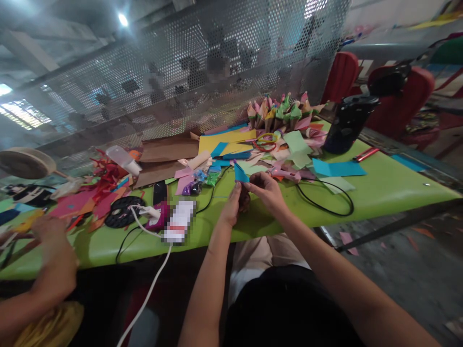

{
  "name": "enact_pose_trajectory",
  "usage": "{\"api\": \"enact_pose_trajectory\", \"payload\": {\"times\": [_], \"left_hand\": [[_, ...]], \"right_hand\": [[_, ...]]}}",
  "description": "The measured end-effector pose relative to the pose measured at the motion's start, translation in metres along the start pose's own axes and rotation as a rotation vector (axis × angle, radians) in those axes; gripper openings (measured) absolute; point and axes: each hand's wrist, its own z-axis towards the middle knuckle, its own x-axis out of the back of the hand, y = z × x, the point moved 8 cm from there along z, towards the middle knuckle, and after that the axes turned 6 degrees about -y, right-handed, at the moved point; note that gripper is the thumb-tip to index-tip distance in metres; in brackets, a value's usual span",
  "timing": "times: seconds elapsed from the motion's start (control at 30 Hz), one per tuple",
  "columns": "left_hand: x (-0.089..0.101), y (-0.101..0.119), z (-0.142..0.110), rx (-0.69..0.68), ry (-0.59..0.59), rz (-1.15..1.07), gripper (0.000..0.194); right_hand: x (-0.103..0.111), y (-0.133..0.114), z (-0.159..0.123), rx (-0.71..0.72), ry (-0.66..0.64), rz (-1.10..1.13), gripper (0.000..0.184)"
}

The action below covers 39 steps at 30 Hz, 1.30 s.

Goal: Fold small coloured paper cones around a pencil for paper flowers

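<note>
A small folded piece of blue paper (240, 173) stands up between my two hands, near the front edge of the green table. My left hand (233, 205) pinches its lower end from below. With thumb and fingertips, my right hand (268, 190) grips its right side. Something brown (245, 200) shows beneath the fingers; its kind I cannot make out. Just beyond the hands lies a pink glue gun (284, 173) with a black cord. A blue paper sheet (339, 167) rests farther right, with a red cutter (366, 154) near it.
Several paper cones (278, 114) stand at the back beside a dark tumbler (350, 124). Red-handled scissors (265, 143) lie among paper scraps. To the left are a phone (180, 221), a purple power socket (158, 217) with cords, and a co-worker's hand (50, 233). A perforated metal screen (162, 86) rises behind.
</note>
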Motion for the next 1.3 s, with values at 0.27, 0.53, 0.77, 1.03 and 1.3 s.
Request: {"api": "enact_pose_trajectory", "payload": {"times": [0.27, 0.53, 0.77, 1.03, 1.3], "left_hand": [[-0.005, 0.007, 0.001, -0.083, -0.077, 0.017, 0.06], [-0.018, 0.007, -0.006, 0.036, -0.236, -0.068, 0.057], [-0.02, 0.007, -0.004, -0.006, -0.254, -0.007, 0.056], [-0.017, 0.008, -0.006, 0.009, -0.19, 0.018, 0.055], [-0.014, 0.006, -0.003, -0.007, -0.171, 0.032, 0.06]], "right_hand": [[0.0, -0.001, -0.001, -0.005, -0.008, 0.037, 0.039], [-0.003, 0.003, 0.0, -0.026, -0.021, 0.11, 0.044], [-0.001, 0.004, 0.0, -0.015, -0.03, 0.077, 0.04], [-0.001, 0.0, -0.001, -0.016, -0.01, 0.092, 0.039], [-0.001, 0.002, -0.001, 0.003, -0.011, 0.075, 0.038]]}}
